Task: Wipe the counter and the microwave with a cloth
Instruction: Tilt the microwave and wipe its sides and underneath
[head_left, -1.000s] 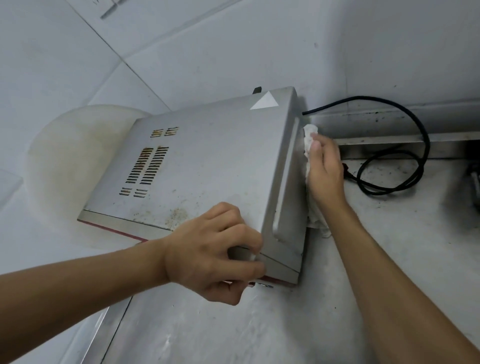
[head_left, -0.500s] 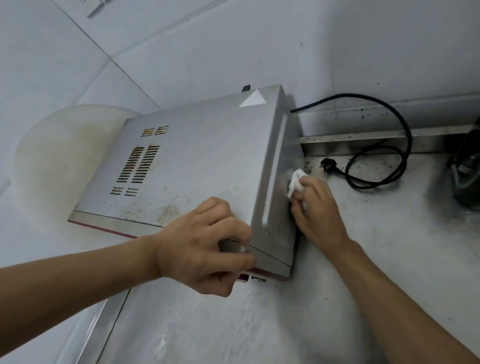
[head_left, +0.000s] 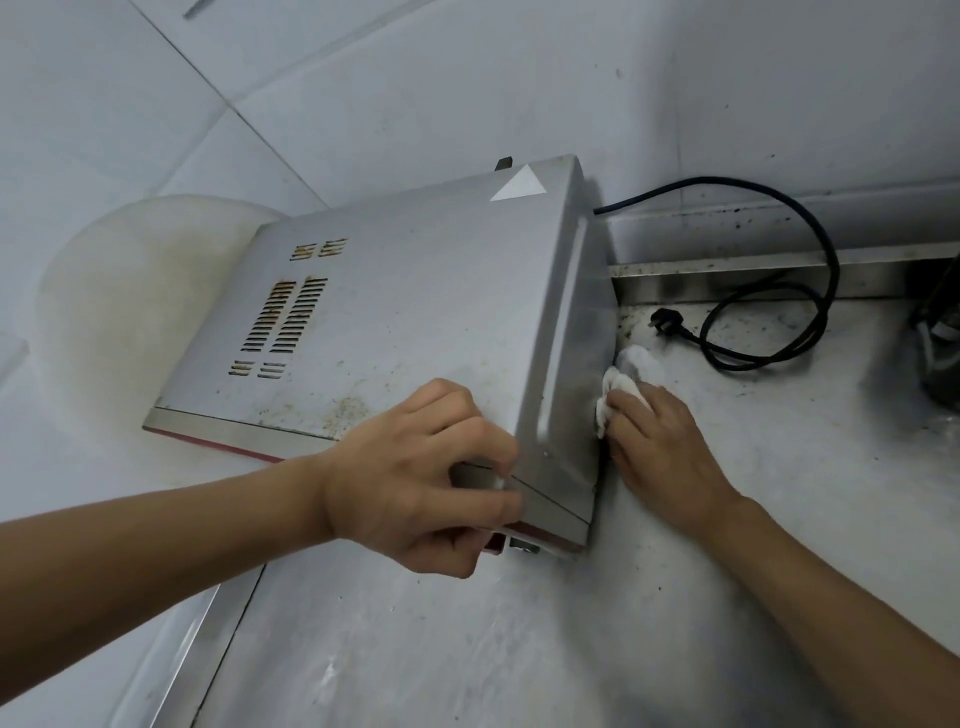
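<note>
A silver microwave (head_left: 415, 322) stands on the steel counter (head_left: 753, 519), its stained top and vent slots facing me. My left hand (head_left: 415, 478) grips its near right corner, fingers curled over the top edge and thumb at the front. My right hand (head_left: 660, 441) presses a crumpled white cloth (head_left: 621, 387) against the lower part of the microwave's right side, close to the counter. Most of the cloth is hidden under the fingers.
The microwave's black cord and plug (head_left: 753, 332) lie coiled on the counter at the back right, below a raised steel ledge (head_left: 779, 270). A dark object (head_left: 940, 343) sits at the right edge. A pale round board (head_left: 130, 312) leans behind the microwave on the left. Tiled wall surrounds.
My right hand with the cloth slid from the back upper part of the microwave's right side toward me and down, near the counter. My left hand kept its grip on the corner.
</note>
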